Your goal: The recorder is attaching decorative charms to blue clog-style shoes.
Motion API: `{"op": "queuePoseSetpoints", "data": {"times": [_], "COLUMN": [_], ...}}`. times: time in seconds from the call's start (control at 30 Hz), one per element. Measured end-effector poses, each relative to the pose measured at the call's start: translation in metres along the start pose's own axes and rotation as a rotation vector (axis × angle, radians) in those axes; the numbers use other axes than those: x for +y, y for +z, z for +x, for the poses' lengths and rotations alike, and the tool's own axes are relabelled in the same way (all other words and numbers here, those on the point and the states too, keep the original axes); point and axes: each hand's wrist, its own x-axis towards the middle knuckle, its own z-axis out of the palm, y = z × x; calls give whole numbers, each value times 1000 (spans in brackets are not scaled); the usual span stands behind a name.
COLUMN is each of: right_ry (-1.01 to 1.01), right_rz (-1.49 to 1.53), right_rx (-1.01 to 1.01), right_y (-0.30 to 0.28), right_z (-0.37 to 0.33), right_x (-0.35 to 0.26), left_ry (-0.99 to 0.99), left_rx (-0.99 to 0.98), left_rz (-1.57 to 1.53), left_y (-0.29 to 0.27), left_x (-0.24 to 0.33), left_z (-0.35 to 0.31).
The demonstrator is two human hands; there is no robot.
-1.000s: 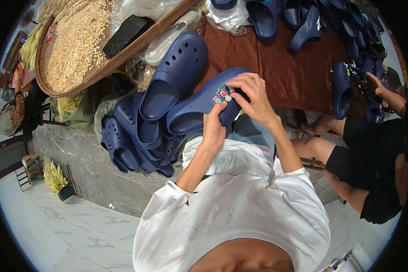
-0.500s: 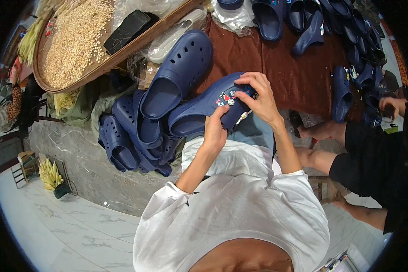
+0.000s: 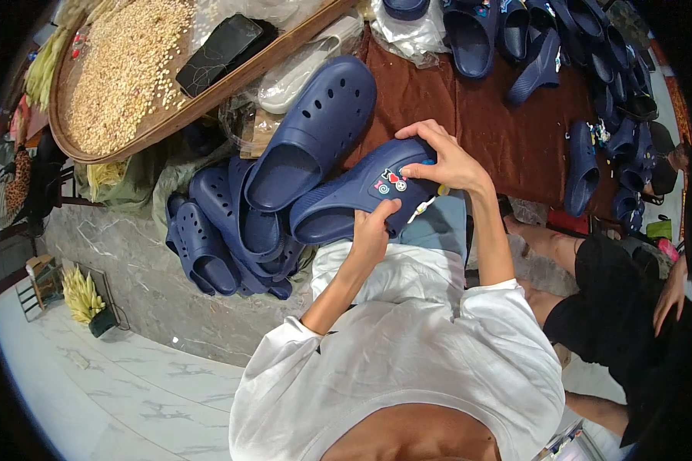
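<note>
A navy blue clog (image 3: 354, 184) lies tilted over my lap with its heel opening toward the left. Small colourful charms (image 3: 392, 180), among them a red heart, sit in the holes on its upper. My left hand (image 3: 374, 233) grips the near side of the clog, thumb on top and the other fingers partly out of sight. With my right hand (image 3: 450, 163) I span the toe, thumb pressed by the charms and fingers over the far edge. A white and yellow charm (image 3: 421, 209) hangs at the clog's near side.
Beside the held clog rests a plain navy clog (image 3: 314, 127), above a pile of navy clogs (image 3: 211, 230). A wooden-rimmed tray (image 3: 181, 115) carries grain and a black phone (image 3: 223, 54). Decorated clogs (image 3: 469, 38) line the brown cloth (image 3: 507, 127). Another person (image 3: 600, 300) sits at right.
My right thumb has shifted slightly on the charms, and the fingers have spread along the toe. The view has moved a little. The other person's hand has dropped lower.
</note>
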Motion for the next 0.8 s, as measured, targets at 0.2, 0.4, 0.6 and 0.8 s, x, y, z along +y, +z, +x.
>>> {"op": "queuePoseSetpoints", "data": {"times": [0.2,0.4,0.6,0.8], "right_ry": [94,100,-17,36], "right_rz": [-9,-6,134,359], "right_rx": [-76,-35,180,694], "right_y": [-2,3,9,6], "right_z": [11,17,21,-6], "right_x": [-8,4,8,28], "left_ry": [-31,1,-133,-180], "left_rx": [100,89,32,35], "left_rz": [6,6,-30,-177], "left_y": [3,11,8,33], "left_x": [3,12,29,41], "left_z": [0,6,18,29]}}
